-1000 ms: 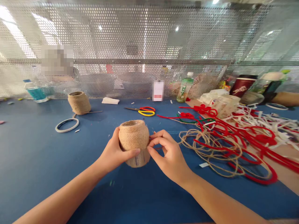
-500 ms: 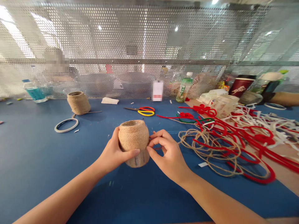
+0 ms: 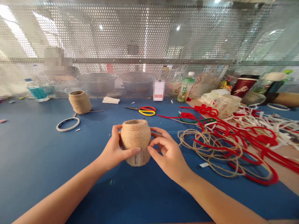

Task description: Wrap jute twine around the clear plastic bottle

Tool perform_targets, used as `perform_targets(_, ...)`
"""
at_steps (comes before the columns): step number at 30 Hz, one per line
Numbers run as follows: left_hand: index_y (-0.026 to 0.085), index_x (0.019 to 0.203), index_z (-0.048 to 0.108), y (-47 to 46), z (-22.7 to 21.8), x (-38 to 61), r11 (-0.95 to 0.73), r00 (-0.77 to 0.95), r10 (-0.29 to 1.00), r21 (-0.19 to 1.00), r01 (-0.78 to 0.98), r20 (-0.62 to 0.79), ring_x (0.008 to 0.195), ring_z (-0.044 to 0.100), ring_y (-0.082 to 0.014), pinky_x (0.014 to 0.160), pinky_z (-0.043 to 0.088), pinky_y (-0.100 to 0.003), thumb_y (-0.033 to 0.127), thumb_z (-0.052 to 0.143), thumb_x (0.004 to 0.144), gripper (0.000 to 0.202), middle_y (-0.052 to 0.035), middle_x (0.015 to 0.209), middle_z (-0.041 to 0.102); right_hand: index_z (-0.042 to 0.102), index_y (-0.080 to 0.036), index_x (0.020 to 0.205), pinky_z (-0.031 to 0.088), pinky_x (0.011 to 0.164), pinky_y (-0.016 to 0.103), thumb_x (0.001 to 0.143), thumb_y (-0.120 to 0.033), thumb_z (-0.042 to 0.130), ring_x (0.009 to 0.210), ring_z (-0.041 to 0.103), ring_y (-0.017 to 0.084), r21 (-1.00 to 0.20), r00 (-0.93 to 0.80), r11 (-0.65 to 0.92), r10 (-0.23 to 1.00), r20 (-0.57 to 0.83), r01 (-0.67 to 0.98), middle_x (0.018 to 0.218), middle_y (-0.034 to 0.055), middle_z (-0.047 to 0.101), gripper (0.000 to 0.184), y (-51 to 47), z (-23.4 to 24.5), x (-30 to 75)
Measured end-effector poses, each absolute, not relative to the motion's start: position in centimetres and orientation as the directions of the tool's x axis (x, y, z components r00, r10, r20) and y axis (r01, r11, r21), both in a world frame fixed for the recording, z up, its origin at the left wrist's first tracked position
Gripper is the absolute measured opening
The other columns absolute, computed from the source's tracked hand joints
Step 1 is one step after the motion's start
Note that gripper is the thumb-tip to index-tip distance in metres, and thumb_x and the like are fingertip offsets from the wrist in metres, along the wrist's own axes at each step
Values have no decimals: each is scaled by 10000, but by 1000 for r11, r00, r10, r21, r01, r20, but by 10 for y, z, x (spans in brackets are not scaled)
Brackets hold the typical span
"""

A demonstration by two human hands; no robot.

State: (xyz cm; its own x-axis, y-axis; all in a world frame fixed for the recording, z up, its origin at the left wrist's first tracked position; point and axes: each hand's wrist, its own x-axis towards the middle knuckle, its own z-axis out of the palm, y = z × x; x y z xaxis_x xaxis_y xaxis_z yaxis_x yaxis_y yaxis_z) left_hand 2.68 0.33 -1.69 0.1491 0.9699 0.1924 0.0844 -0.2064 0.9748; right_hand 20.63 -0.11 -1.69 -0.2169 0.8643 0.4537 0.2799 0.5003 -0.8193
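Note:
A small jar (image 3: pixel 136 137) stands on the blue table in front of me, wrapped in jute twine down to a bare clear band at its base. My left hand (image 3: pixel 113 151) is closed round the jar's left side, thumb across the lower edge of the wrap. Against the jar's right side my right hand (image 3: pixel 166 151) pinches the twine strand with thumb and fingertips. A loose coil of jute twine (image 3: pixel 205 149) lies just right of that hand.
A second twine-wrapped jar (image 3: pixel 79 101) and a tape ring (image 3: pixel 67 124) sit at the back left. Scissors (image 3: pixel 143 110) lie behind the jar. Red pipe cleaners (image 3: pixel 235 133) and white strips spread over the right. Bottles, a cup and a mesh screen line the back.
The jar has shifted slightly up and right in my hands. The fingers of my left hand now show behind its left side; both grips hold.

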Motion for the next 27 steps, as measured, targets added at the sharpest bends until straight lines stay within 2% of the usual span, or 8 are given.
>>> perform_targets(6, 194, 936, 357, 5, -14, 23, -193, 143, 972, 980, 49, 185, 955, 530, -191, 780, 455, -313, 312, 757, 582, 547, -40, 1016, 511, 554, -169, 669, 532, 816, 313, 739, -156, 563, 1040, 571, 183, -817, -230, 500, 864, 448, 287, 1191, 77, 466, 72, -2, -14, 208)
perform_targets(11, 184, 938, 377, 8, -17, 18, -187, 161, 970, 982, 21, 182, 988, 534, -211, 798, 458, -321, 344, 767, 567, 561, -54, 1019, 529, 552, -176, 668, 534, 793, 304, 748, -169, 566, 1059, 558, 187, -811, -225, 503, 863, 452, 300, 1164, 67, 490, 82, -1, -15, 207)
perform_targets(15, 168, 995, 412, 8, -16, 17, -206, 148, 970, 975, 80, 193, 1058, 511, -240, 870, 424, -365, 431, 673, 667, 494, -86, 1067, 542, 555, -175, 669, 535, 790, 310, 758, -190, 573, 1058, 555, 189, -802, -222, 510, 860, 460, 312, 1155, 71, 499, 93, 1, -16, 207)
perform_targets(17, 158, 1044, 410, 7, -15, 17, -221, 146, 968, 970, 102, 205, 1094, 491, -257, 899, 410, -388, 458, 643, 686, 522, -111, 1119, 527, 550, -170, 645, 538, 781, 318, 754, -195, 582, 1054, 556, 197, -796, -219, 517, 856, 469, 316, 1137, 76, 506, 117, 1, -16, 207)
perform_targets(23, 172, 1192, 324, 3, -16, 18, -252, 164, 964, 919, 302, 211, 1102, 484, -283, 922, 416, -435, 428, 731, 592, 769, -122, 1157, 505, 518, -162, 569, 523, 805, 358, 741, -206, 608, 1038, 561, 206, -743, -212, 559, 828, 519, 368, 1079, 75, 529, 199, 0, -14, 207)
perform_targets(27, 176, 1207, 308, 3, -17, 20, -238, 118, 971, 890, 389, 209, 1061, 508, -269, 894, 436, -432, 458, 713, 605, 779, -107, 1127, 518, 503, -159, 541, 524, 768, 347, 731, -220, 617, 1024, 559, 210, -704, -216, 575, 815, 538, 417, 1034, 78, 545, 230, -1, -14, 206)
